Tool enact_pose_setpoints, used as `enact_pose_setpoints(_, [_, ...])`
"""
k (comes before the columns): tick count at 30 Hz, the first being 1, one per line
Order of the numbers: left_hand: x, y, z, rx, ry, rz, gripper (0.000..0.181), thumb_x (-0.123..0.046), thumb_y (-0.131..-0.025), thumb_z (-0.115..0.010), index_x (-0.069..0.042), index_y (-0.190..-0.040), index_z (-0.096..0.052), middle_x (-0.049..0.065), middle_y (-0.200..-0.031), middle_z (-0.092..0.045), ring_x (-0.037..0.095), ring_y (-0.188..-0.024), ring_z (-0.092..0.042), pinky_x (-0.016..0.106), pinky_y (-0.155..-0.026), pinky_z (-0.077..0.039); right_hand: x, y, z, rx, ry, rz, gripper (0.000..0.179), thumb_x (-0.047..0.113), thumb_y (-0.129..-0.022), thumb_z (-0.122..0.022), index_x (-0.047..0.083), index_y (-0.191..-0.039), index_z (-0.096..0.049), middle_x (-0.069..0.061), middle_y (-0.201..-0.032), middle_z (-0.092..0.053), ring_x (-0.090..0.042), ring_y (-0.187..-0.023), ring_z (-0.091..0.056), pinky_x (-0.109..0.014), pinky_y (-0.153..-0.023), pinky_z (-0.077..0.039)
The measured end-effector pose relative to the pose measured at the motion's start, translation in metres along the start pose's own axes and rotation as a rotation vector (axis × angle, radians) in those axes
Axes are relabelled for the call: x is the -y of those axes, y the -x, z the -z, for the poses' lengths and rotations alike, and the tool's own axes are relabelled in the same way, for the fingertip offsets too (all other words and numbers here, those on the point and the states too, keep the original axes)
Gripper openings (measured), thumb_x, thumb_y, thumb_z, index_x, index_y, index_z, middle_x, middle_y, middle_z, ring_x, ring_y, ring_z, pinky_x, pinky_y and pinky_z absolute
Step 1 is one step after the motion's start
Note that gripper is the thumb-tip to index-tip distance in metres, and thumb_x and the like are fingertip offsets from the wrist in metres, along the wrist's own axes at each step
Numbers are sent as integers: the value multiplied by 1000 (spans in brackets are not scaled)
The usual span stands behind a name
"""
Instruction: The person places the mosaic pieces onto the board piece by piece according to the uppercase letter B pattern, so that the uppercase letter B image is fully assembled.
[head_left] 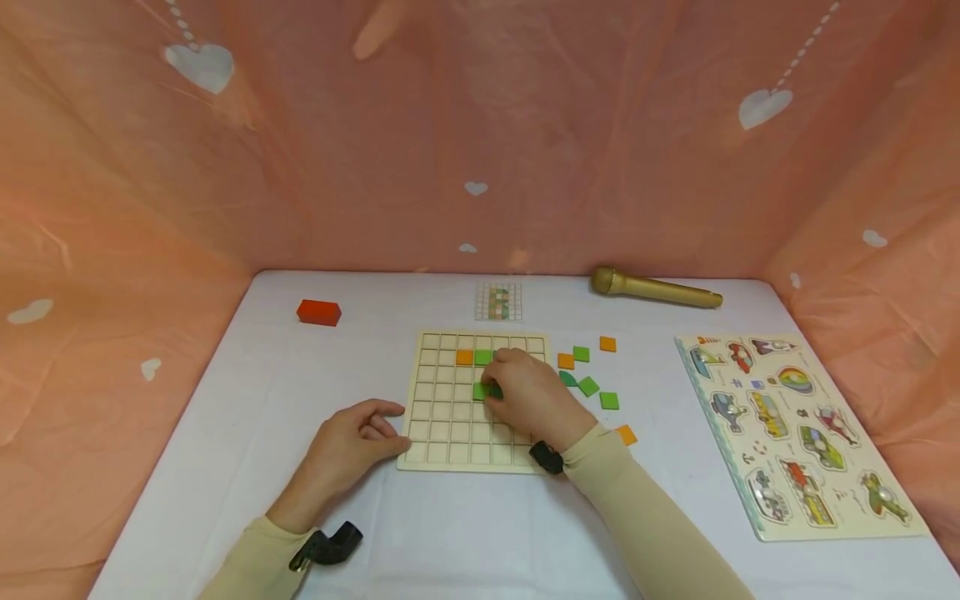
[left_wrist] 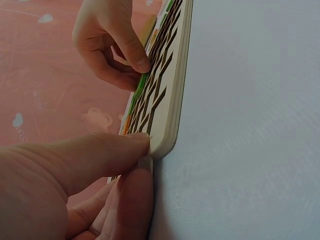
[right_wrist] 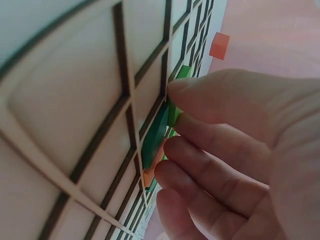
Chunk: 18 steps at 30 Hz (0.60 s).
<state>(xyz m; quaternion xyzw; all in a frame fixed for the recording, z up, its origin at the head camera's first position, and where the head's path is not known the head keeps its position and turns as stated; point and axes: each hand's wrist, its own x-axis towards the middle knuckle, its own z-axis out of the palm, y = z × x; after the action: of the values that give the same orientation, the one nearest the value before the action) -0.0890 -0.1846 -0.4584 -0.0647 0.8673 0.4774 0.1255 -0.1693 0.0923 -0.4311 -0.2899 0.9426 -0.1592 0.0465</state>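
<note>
In the head view, a pale wooden grid board (head_left: 442, 429) lies on the table, with an orange tile (head_left: 465, 357) and a green tile (head_left: 483, 357) in an upper row. My right hand (head_left: 536, 396) is over the middle of the board. Its thumb and index finger pinch a light green tile (right_wrist: 172, 115), beside a dark green piece (right_wrist: 155, 135) on the grid. Fingers partly hide both. At the board's near left corner, my left hand (head_left: 348, 442) touches the edge with thumb and fingertips, the fingers loosely bent.
Loose tiles, including an orange one (head_left: 608, 344) and a green one (head_left: 609, 401), lie right of the board. A small pattern card (head_left: 498, 302), a red block (head_left: 318, 312) and a gold microphone (head_left: 660, 290) are farther back. A picture puzzle board (head_left: 780, 500) lies at right.
</note>
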Motion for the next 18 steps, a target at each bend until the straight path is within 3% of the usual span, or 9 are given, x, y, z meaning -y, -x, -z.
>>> enact_pose_setpoints(9, [0,0,4,3,-1,16,49,-22,-86,-91,-10,-130,-74,3,-93,-73,15,-78,-66,26,-74,-48,1,-3,-2,-10,8,8,15,20,-95,-84,13,-108,-82,0,-103,-68,-17,-102,-66,-35,-89,-59])
enact_pose_setpoints(18, [1,0,1,4,7,-11,48,-20,-86,-91,-9,-130,-74,2,-91,-73,14,-78,-68,25,-74,-49,1,-2,-1,8,23,-8,17,20,-95,-84,11,-109,-82,-2,-105,-68,-19,-104,-66,-36,-89,-59])
